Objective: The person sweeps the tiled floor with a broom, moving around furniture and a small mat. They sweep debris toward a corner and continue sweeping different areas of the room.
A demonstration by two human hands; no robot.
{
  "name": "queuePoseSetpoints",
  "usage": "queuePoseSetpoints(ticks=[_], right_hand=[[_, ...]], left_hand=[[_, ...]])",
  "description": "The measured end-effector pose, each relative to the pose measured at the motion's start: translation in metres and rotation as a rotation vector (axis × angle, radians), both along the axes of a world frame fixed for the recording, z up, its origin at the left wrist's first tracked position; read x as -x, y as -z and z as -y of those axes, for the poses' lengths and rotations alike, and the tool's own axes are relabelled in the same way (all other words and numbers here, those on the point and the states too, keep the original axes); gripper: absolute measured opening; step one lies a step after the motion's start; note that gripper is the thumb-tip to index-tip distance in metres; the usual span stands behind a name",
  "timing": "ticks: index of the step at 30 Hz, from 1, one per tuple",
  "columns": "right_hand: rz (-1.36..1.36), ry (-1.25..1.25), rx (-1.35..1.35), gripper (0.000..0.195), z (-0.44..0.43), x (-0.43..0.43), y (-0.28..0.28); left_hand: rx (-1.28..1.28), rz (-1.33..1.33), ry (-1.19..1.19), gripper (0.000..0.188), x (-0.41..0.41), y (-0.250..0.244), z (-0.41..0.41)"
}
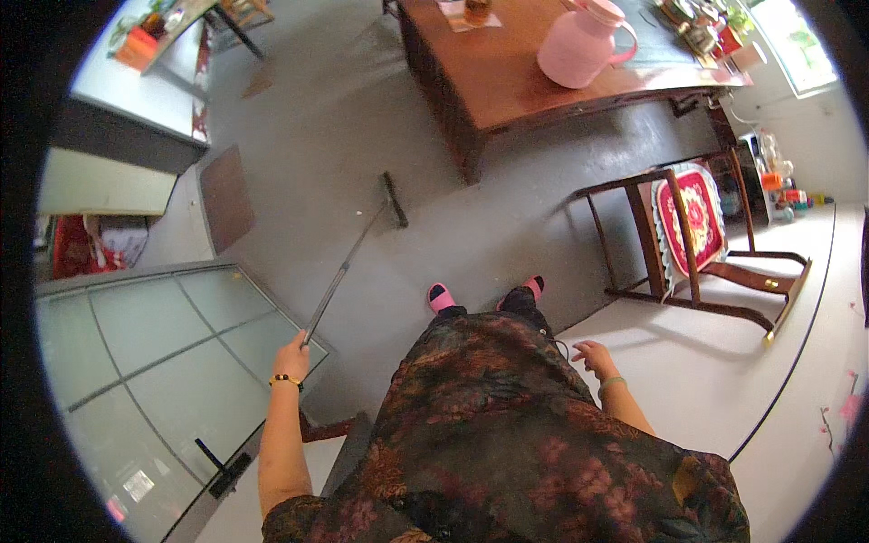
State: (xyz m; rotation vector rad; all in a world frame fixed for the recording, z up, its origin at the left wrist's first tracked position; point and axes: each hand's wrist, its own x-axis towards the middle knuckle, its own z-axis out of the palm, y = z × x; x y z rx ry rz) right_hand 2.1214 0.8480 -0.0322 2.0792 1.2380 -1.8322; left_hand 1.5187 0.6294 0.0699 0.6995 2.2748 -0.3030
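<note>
My left hand [292, 356], with a beaded bracelet at its wrist, is closed around the upper end of a long grey pole. This is the handle [337, 279] of a floor broom, slanting away across the grey floor [305, 170]. Its narrow dark head [395, 200] rests on the floor ahead and to the left of my feet. A small pale scrap [359, 213] lies just left of the head. My right hand [595, 358], a green bangle at the wrist, hangs beside my hip. Its fingers are loosely bent and hold nothing.
Ahead stands a wooden table [468, 88] bearing a pink jug [577, 44]. On the right is a wooden chair [648, 231] with a red floral cushion [694, 210]. A glass-paned door [156, 319] stands at left; beyond it lies a brown mat [227, 198].
</note>
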Motion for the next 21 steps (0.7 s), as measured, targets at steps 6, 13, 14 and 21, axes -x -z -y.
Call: queuePoseSetpoints(ticks=[6, 13, 14, 21], right_hand=[[0.088, 0.043, 0.053, 0.026, 0.001, 0.025, -0.021], [0.089, -0.06, -0.012, 0.027, -0.044, 0.066, -0.047], [0.098, -0.056, -0.015, 0.025, -0.053, 0.075, -0.053], [0.072, -0.061, 0.013, 0.028, -0.082, 0.091, -0.038]], left_hand=[[-0.122, 0.108, 0.115, 0.035, 0.023, -0.034, 0.009], [-0.019, -0.022, 0.336, 0.03, 0.078, 0.004, -0.032], [0.036, -0.047, 0.347, 0.029, 0.092, 0.007, -0.035], [0.074, -0.29, 0.208, 0.027, 0.216, -0.01, -0.067]])
